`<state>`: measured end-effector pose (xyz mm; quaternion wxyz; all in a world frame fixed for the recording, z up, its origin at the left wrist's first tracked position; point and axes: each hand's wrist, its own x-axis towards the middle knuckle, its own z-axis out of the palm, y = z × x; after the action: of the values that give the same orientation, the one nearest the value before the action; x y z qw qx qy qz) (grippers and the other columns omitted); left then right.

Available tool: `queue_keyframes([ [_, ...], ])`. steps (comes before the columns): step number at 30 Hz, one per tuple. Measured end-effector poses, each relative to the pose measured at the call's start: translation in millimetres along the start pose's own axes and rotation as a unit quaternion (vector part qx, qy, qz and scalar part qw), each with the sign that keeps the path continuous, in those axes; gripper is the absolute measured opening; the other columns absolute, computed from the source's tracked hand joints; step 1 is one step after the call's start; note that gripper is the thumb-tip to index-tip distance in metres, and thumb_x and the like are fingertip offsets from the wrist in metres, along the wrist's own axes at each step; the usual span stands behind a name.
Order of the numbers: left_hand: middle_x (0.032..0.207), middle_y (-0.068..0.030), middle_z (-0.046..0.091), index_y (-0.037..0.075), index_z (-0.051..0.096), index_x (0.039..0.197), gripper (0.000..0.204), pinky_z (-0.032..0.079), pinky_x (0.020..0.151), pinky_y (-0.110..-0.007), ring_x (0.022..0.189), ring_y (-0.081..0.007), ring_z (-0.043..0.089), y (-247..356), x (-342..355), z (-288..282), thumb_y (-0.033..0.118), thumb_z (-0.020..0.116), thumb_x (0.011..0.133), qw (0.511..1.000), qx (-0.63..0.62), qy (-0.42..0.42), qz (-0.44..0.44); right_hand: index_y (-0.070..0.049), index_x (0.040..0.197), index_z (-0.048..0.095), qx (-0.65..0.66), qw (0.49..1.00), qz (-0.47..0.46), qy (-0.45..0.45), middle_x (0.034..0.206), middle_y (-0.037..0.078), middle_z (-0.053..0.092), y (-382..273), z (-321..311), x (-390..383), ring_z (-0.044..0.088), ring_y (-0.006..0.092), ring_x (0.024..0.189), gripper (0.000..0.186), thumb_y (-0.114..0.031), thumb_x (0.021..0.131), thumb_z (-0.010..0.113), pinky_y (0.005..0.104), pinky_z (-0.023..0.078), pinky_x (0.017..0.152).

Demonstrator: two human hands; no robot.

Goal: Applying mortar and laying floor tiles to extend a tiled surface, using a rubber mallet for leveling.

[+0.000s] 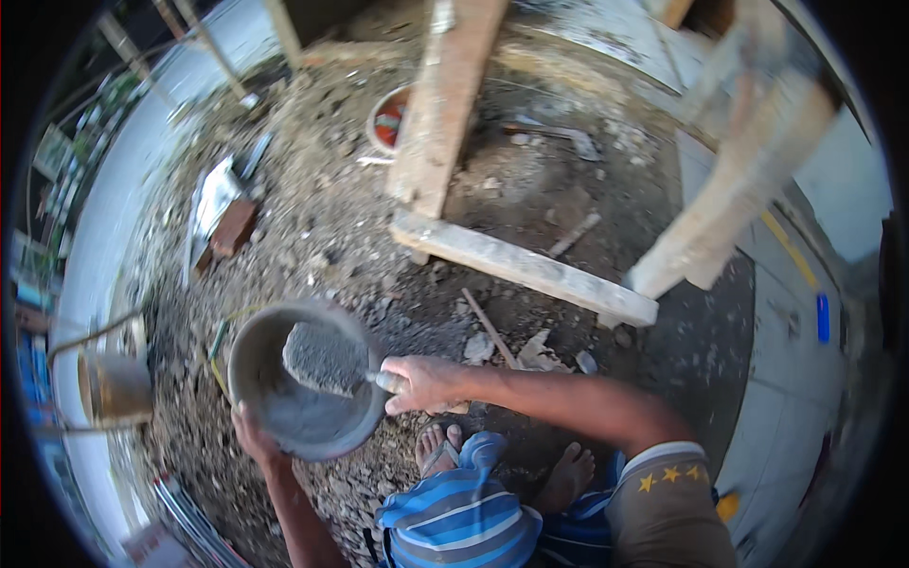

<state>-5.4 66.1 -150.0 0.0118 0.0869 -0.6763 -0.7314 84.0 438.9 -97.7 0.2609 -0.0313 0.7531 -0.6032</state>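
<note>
A round grey mixing bowl (269, 409) is tipped a little in the lower middle of the head view. My left hand (254, 431) grips its left rim. My right hand (413, 386) is closed on the handle of a trowel (377, 379), whose blade extends over the bowl under a heap of grey, wet-looking mortar (320, 356). The bowl's bottom has a smear of the same grey stuff. My feet (438, 443) are below the bowl on rubble.
A wooden frame with a low crosspiece (521, 263) stands ahead and right. A bucket (386, 109) sits behind it. Scrap sheet and brick (230, 227) lie left of centre, a container (109, 386) at far left, tiled floor (786, 426) at right, and loose sticks (488, 327) nearby.
</note>
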Motion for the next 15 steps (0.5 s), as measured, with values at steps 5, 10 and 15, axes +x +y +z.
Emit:
queue_keyframes([
  [5,0.123,-0.0124,0.060,-0.001,0.053,0.133,0.046,0.049,0.095,-0.040,0.107,-0.0249,0.061,-18,19,-41,0.035,0.051,0.103,0.999,0.014,0.005,-0.033,-0.002,0.120,0.055,-0.005,0.998,0.063,0.003,0.094,0.019,0.065,19,-30,-86,0.066,0.0311,0.087,0.053,-0.032,0.080,0.073,0.0460,0.051,0.077],
  [10,0.131,-0.0136,0.059,0.001,0.053,0.135,0.051,0.049,0.100,-0.043,0.118,-0.0272,0.059,-23,35,-57,0.039,0.053,0.102,0.997,0.011,0.018,-0.079,-0.003,0.122,0.054,-0.064,0.992,0.030,0.108,0.089,0.014,0.063,76,-37,-209,0.064,0.0292,0.083,0.052,-0.035,0.084,0.070,0.0435,0.051,0.075],
  [15,0.130,-0.0110,0.061,0.005,0.056,0.134,0.051,0.051,0.098,-0.044,0.116,-0.0275,0.061,-31,13,53,0.045,0.054,0.101,0.996,0.083,0.015,-0.022,-0.003,0.124,0.053,0.158,0.943,0.159,0.246,0.090,0.012,0.064,125,8,-345,0.063,0.0204,0.068,0.050,-0.035,0.088,0.068,0.0371,0.053,0.072],
])
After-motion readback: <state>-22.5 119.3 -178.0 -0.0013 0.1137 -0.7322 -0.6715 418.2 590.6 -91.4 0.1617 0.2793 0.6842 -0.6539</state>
